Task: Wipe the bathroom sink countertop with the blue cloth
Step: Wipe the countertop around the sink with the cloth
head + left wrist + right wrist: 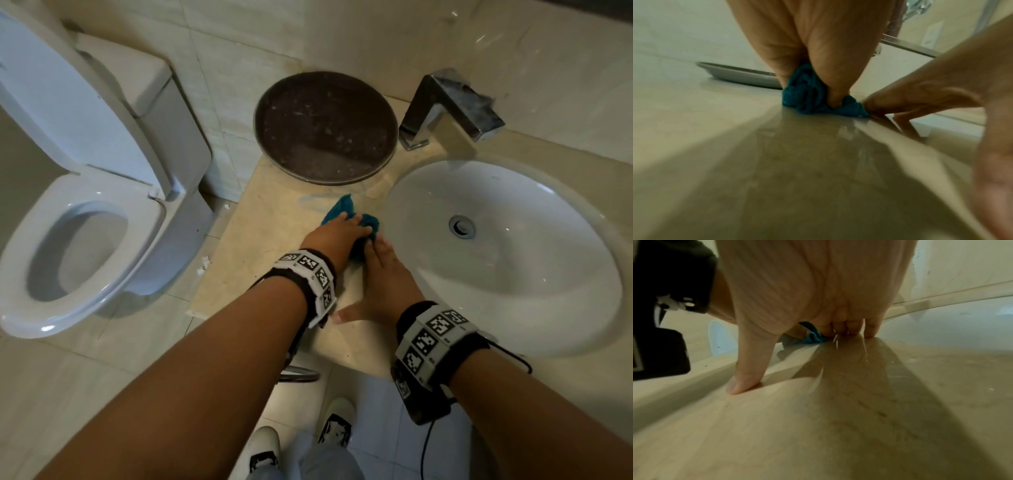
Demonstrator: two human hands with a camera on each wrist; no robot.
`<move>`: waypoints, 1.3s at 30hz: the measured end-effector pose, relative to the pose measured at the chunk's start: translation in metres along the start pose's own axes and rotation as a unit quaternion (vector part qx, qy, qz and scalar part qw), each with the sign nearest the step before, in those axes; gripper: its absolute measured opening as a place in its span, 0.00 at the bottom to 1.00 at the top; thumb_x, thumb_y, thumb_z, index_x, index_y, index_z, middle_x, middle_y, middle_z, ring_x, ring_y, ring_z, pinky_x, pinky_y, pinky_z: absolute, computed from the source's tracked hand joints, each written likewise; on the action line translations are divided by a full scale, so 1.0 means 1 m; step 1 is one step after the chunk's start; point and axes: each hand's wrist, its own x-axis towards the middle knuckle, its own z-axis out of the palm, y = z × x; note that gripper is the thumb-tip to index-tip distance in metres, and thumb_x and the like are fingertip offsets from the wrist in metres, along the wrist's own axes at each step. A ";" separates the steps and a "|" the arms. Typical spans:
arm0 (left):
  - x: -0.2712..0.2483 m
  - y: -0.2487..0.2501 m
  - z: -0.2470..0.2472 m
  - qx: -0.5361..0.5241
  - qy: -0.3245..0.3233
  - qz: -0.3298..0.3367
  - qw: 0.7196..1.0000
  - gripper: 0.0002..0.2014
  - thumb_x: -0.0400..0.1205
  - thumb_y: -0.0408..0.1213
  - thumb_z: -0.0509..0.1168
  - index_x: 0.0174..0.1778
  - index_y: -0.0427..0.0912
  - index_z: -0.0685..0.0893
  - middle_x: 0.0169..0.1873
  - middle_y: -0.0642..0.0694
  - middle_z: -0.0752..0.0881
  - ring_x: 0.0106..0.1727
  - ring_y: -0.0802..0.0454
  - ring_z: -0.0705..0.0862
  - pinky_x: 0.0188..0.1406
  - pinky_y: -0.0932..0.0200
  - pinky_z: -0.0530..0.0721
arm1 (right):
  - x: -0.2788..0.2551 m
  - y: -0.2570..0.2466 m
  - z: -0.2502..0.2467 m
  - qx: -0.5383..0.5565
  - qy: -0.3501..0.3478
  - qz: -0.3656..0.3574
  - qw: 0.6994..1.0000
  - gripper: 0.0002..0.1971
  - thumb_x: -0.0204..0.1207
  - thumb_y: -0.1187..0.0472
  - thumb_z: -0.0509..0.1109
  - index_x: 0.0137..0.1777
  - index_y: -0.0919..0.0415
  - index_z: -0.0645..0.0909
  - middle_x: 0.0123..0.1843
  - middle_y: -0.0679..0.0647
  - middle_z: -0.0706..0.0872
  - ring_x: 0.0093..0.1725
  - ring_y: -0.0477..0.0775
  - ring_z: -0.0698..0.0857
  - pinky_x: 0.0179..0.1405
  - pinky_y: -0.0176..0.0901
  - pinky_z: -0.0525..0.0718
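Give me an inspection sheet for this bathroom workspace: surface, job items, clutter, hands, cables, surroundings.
Surface: beige stone countertop, faint wet streaks near the cloth.
Job's things: blue cloth bunched on the countertop, left of the sink basin.
Clutter: dark round tray at the back, dusty.
Hands: left hand grips the cloth; right hand flat on the countertop, fingertips touching the cloth.
Cables: black cable hanging from the right wrist rig.
Surroundings: chrome faucet; toilet, seat down, lid up.
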 end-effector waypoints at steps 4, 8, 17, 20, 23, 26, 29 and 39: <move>-0.018 -0.037 -0.001 -0.089 0.141 -0.125 0.978 0.25 0.86 0.31 0.52 0.81 0.48 0.61 0.83 0.45 0.53 0.83 0.43 0.53 0.80 0.48 0.56 | -0.002 -0.001 -0.002 -0.005 -0.025 0.006 1.000 0.72 0.52 0.29 0.75 0.80 0.63 0.30 0.82 0.59 0.30 0.82 0.57 0.33 0.83 0.50 0.39; -0.023 -0.049 -0.012 -0.058 0.122 -0.203 0.970 0.29 0.83 0.28 0.56 0.81 0.44 0.59 0.82 0.41 0.54 0.82 0.39 0.54 0.77 0.43 0.64 | -0.003 0.000 -0.002 0.009 -0.023 0.005 1.000 0.72 0.51 0.29 0.76 0.80 0.62 0.30 0.82 0.58 0.29 0.82 0.57 0.33 0.83 0.52 0.41; 0.006 -0.002 -0.003 -0.001 0.009 -0.022 1.000 0.30 0.84 0.29 0.57 0.82 0.51 0.57 0.83 0.47 0.49 0.83 0.43 0.47 0.79 0.47 0.56 | -0.001 -0.001 0.000 0.014 0.002 -0.003 1.000 0.73 0.50 0.29 0.76 0.80 0.62 0.31 0.83 0.57 0.32 0.82 0.56 0.34 0.83 0.53 0.43; -0.006 -0.017 0.001 -0.061 0.089 -0.066 0.992 0.26 0.85 0.30 0.54 0.80 0.49 0.62 0.83 0.46 0.54 0.83 0.44 0.52 0.81 0.50 0.56 | -0.001 -0.001 -0.003 0.001 -0.012 0.005 1.000 0.72 0.50 0.29 0.76 0.81 0.61 0.32 0.83 0.58 0.32 0.82 0.56 0.34 0.83 0.50 0.42; -0.037 -0.045 -0.004 -0.096 0.150 -0.150 0.973 0.23 0.86 0.30 0.51 0.79 0.46 0.65 0.82 0.43 0.58 0.82 0.43 0.57 0.79 0.49 0.59 | -0.003 -0.002 -0.004 -0.005 -0.021 0.012 1.000 0.72 0.50 0.28 0.75 0.81 0.61 0.32 0.83 0.58 0.31 0.82 0.56 0.34 0.83 0.49 0.41; -0.074 -0.068 -0.011 -0.082 0.133 -0.199 0.967 0.25 0.85 0.28 0.54 0.79 0.45 0.64 0.81 0.42 0.58 0.80 0.42 0.61 0.77 0.49 0.61 | -0.008 -0.004 -0.004 0.003 -0.020 0.015 1.000 0.71 0.52 0.29 0.75 0.81 0.61 0.32 0.83 0.57 0.31 0.82 0.55 0.34 0.83 0.50 0.41; -0.096 -0.067 -0.007 -0.068 0.129 -0.196 0.970 0.26 0.84 0.30 0.57 0.79 0.47 0.65 0.80 0.42 0.63 0.77 0.42 0.67 0.75 0.51 0.65 | -0.015 -0.005 -0.001 0.010 -0.023 0.016 1.000 0.68 0.57 0.31 0.75 0.80 0.62 0.31 0.83 0.57 0.31 0.83 0.55 0.35 0.83 0.48 0.40; -0.017 0.017 0.006 -0.003 0.019 0.000 1.000 0.26 0.86 0.32 0.53 0.81 0.49 0.58 0.83 0.44 0.54 0.83 0.43 0.51 0.80 0.49 0.54 | -0.020 0.004 0.007 0.038 -0.002 0.011 0.999 0.69 0.55 0.34 0.77 0.81 0.63 0.33 0.83 0.57 0.33 0.83 0.54 0.36 0.82 0.47 0.41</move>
